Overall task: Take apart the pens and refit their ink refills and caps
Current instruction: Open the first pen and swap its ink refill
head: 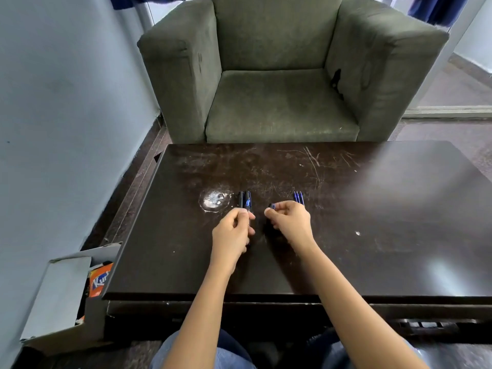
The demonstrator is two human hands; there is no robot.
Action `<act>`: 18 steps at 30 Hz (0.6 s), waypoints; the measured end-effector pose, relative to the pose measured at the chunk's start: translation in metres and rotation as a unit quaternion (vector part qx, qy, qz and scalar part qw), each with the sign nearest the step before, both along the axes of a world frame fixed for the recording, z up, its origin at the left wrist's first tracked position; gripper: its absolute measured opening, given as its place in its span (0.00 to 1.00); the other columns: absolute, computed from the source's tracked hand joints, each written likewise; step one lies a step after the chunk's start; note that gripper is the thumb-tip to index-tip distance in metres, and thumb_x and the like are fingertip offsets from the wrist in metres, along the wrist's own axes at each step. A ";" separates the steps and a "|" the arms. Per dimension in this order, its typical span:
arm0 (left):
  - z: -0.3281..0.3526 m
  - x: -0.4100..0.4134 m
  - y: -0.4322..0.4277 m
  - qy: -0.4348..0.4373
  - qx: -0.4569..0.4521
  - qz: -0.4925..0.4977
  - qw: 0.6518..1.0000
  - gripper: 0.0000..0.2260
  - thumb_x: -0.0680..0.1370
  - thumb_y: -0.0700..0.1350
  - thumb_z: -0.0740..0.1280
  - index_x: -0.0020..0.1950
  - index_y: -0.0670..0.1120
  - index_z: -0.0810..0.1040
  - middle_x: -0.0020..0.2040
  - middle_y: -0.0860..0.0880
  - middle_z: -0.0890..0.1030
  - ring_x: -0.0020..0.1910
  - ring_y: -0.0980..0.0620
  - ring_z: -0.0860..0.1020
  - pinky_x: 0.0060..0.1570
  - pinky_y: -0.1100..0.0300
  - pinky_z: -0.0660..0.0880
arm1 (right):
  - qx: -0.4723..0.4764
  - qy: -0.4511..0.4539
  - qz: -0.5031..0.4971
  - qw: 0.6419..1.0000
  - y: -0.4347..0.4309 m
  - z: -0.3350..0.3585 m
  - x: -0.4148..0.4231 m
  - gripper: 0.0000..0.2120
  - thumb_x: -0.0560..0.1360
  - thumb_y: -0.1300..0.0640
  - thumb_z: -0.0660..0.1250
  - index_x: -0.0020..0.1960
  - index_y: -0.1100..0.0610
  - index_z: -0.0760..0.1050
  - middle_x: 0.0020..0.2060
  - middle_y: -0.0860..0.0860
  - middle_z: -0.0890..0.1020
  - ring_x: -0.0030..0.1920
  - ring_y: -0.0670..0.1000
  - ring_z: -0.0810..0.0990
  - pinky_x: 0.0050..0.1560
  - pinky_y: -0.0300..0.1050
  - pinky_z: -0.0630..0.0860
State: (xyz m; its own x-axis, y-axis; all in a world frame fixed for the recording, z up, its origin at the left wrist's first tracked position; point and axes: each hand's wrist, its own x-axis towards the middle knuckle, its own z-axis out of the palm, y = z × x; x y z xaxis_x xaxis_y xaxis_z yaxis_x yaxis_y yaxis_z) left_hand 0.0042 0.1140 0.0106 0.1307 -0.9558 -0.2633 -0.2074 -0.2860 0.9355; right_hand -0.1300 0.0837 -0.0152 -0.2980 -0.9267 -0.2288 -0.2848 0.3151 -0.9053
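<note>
Above the table (372, 209), the left hand (234, 231) gripped a dark pen (247, 203) in curled fingers, while the right hand (290, 222) pinched a small dark pen piece (272, 206).

Black pen barrels (245, 199) lie side by side, blue refills (298, 197) to their right, a cap (271, 206) between.

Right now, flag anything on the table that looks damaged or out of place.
The table is worn: a round white patch left of the pens, and long scratches near the far edge. The pens and refills lie in tidy groups; nothing spilled.
</note>
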 end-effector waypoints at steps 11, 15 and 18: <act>-0.011 -0.005 -0.015 -0.056 -0.042 -0.025 0.997 0.11 0.80 0.49 0.58 0.49 0.50 0.80 0.35 0.53 0.82 0.33 0.57 0.75 0.42 0.54 0.75 | -0.029 0.135 0.050 0.989 -0.004 0.002 0.001 0.10 0.74 0.50 0.69 0.46 0.57 0.79 0.33 0.47 0.78 0.34 0.44 0.75 0.34 0.35 0.71; -0.007 -0.007 -0.016 -0.125 -0.071 -0.055 0.988 0.10 0.81 0.49 0.59 0.48 0.51 0.80 0.36 0.52 0.82 0.38 0.60 0.78 0.42 0.62 0.74 | -0.061 0.048 0.077 0.994 -0.007 0.014 0.001 0.20 0.76 0.40 0.63 0.43 0.58 0.78 0.30 0.48 0.78 0.31 0.44 0.74 0.34 0.39 0.71; -0.007 -0.011 -0.015 -0.148 -0.073 -0.082 0.983 0.11 0.81 0.48 0.60 0.42 0.48 0.78 0.36 0.51 0.81 0.33 0.58 0.77 0.32 0.66 0.69 | -0.072 0.035 0.113 0.990 -0.006 0.014 0.006 0.24 0.75 0.40 0.65 0.41 0.63 0.77 0.28 0.49 0.79 0.24 0.39 0.72 0.27 0.33 0.68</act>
